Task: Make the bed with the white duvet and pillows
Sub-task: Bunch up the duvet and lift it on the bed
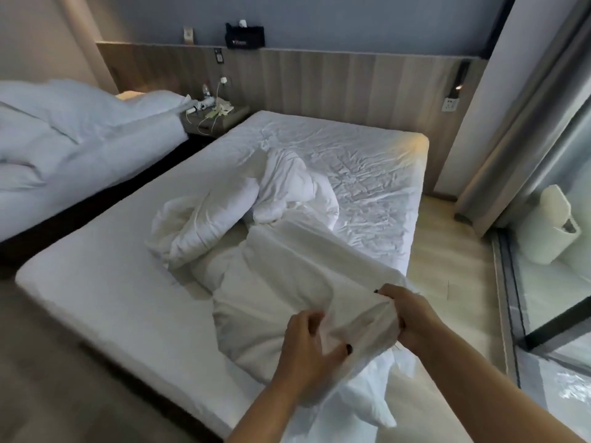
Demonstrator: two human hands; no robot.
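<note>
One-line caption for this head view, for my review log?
Both hands, left hand and right hand, grip an edge of the crumpled white duvet at the foot of the bare bed.

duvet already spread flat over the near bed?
No, the duvet lies bunched mid-mattress, with both hands gripping its near end.

My arms are bare to the frame's edge — no sleeves, watch or rings. Dark polish covers the nails on my left hand (305, 350) and right hand (412, 318).
</note>
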